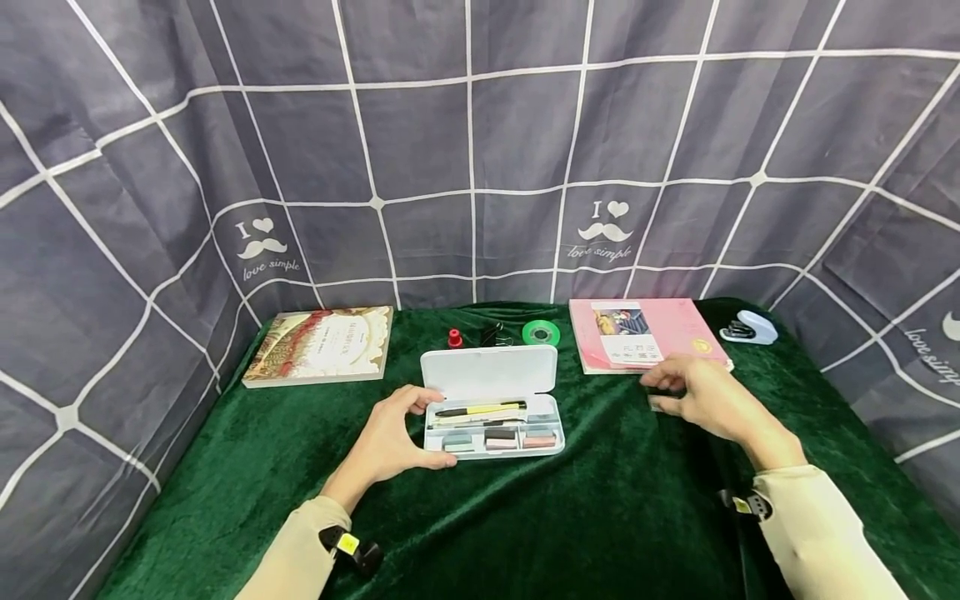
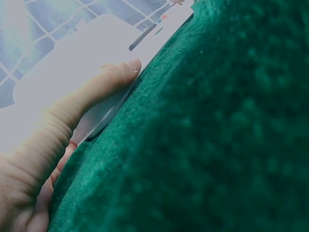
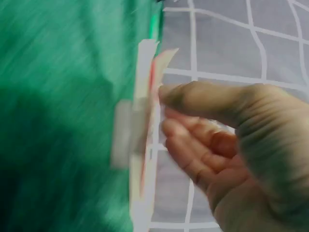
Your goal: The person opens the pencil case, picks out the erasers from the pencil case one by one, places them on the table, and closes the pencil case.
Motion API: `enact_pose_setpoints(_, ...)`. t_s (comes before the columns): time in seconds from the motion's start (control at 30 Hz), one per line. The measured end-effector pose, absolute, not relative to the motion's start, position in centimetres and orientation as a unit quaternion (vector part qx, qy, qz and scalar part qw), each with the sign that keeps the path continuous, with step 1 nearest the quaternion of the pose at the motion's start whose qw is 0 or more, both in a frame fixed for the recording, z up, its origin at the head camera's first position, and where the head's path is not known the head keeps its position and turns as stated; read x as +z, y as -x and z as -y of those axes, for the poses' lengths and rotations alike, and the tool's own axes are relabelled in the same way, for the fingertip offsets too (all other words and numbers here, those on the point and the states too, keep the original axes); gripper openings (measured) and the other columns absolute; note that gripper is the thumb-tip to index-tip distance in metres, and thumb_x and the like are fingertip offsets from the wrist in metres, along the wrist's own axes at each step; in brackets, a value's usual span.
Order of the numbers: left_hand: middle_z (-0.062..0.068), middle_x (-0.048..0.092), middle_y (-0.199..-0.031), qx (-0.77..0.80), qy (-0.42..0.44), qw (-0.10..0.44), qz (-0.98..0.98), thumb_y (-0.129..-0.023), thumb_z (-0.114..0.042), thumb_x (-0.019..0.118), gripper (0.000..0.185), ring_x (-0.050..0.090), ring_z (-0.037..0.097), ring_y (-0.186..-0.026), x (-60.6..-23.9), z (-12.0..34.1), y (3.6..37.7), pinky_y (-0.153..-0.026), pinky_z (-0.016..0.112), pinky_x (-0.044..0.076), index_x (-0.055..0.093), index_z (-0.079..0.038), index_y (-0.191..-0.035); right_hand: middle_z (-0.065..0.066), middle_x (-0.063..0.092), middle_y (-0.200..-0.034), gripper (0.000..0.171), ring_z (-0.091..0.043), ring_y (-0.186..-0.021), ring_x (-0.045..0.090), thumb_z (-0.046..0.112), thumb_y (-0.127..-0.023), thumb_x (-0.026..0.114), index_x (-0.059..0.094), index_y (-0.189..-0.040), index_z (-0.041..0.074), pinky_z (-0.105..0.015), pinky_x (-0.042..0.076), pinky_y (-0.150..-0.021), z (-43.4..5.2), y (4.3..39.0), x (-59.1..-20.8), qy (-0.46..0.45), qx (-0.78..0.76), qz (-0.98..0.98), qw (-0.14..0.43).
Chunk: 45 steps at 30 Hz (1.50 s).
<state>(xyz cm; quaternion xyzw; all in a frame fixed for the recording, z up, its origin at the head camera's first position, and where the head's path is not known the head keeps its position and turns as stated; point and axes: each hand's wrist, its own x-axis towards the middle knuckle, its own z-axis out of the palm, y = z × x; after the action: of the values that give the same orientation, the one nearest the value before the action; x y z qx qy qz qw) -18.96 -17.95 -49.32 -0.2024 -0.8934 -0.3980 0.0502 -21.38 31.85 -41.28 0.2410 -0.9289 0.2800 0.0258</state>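
Observation:
An open white pencil case [image 1: 491,367] lies mid-table with a black and yellow pen [image 1: 480,409] and several small blocks [image 1: 501,439] inside. My left hand [image 1: 429,427] grips its left end, thumb at the front corner and fingers at the back. In the left wrist view the thumb [image 2: 99,92] lies along the pencil case [image 2: 67,63] edge. My right hand [image 1: 660,385] hovers with loosely bent fingers just above a small pale block [image 1: 656,404] on the cloth, in front of the pink book [image 1: 675,329]. The right wrist view shows that hand [image 3: 193,121] apart from the block [image 3: 121,133], holding nothing.
A green velvet cloth [image 1: 600,517] covers the table. At the back lie a cream book [image 1: 322,343], a small red object [image 1: 454,337], a black clip [image 1: 492,335], a green tape roll [image 1: 541,333] and a white stapler [image 1: 748,327]. A grey checked curtain [image 1: 480,150] encloses three sides.

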Motion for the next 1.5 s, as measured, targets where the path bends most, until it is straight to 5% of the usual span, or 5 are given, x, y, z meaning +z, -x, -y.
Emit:
enact_pose_setpoints(0.23, -0.007, 0.07, -0.135, -0.4, 0.202, 0.05, 0.892, -0.064, -0.048, 0.11, 0.083, 0.064, 0.018, -0.113, -49.3, 18.1, 18.9, -0.1, 0.048, 0.057, 0.072, -0.025, -0.135, 0.006, 0.082, -0.106, 0.03, -0.012, -0.091, 0.076, -0.002, -0.089, 0.092, 0.083, -0.115, 0.01, -0.029, 0.062, -0.083, -26.6, 21.4, -39.1, -0.301, 0.338, 0.888, 0.086)
enact_pose_setpoints(0.53, -0.006, 0.07, -0.136, -0.405, 0.2, 0.051, 0.891, -0.064, -0.045, 0.11, 0.083, 0.064, 0.019, -0.113, -49.4, 18.0, 18.9, -0.1, 0.048, 0.057, 0.073, -0.023, -0.135, -0.007, 0.082, -0.111, 0.024, -0.016, -0.096, 0.078, 0.0, -0.095, 0.087, 0.082, -0.118, 0.004, -0.049, 0.065, -0.088, -19.9, 22.1, -40.4, -0.356, 0.354, 0.865, -0.013)
enact_pose_setpoints(0.9, -0.007, 0.07, -0.135, -0.403, 0.211, 0.051, 0.889, -0.065, -0.045, 0.11, 0.083, 0.064, 0.019, -0.113, -49.4, 17.6, 19.3, -0.1, 0.047, 0.058, 0.072, -0.025, -0.136, 0.005, 0.075, -0.104, 0.024, -0.012, -0.092, 0.068, -0.002, -0.094, 0.086, 0.088, -0.113, 0.013, -0.036, 0.062, -0.085, -18.6, 22.3, -42.4, -0.402, 0.275, 0.872, -0.054)
enact_pose_setpoints(1.27, -0.006, 0.069, -0.135, -0.405, 0.206, 0.049, 0.89, -0.065, -0.045, 0.11, 0.083, 0.064, 0.019, -0.113, -49.3, 18.0, 19.0, -0.1, 0.048, 0.057, 0.073, -0.024, -0.137, 0.004, 0.077, -0.106, 0.027, -0.009, -0.093, 0.071, -0.007, -0.092, 0.086, 0.086, -0.112, 0.011, -0.04, 0.064, -0.084, -19.8, 22.0, -39.9, -0.4, 0.33, 0.855, 0.01)
enact_pose_setpoints(1.5, -0.006, 0.069, -0.137, -0.406, 0.204, 0.044, 0.89, -0.066, -0.049, 0.109, 0.083, 0.064, 0.019, -0.113, -49.1, 18.0, 18.9, -0.1, 0.049, 0.057, 0.073, -0.025, -0.137, 0.008, 0.077, -0.103, 0.037, -0.005, -0.09, 0.069, -0.015, -0.085, 0.087, 0.086, -0.107, 0.015, -0.025, 0.058, -0.079, -24.8, 20.8, -37.8, -0.397, 0.316, 0.857, 0.094)
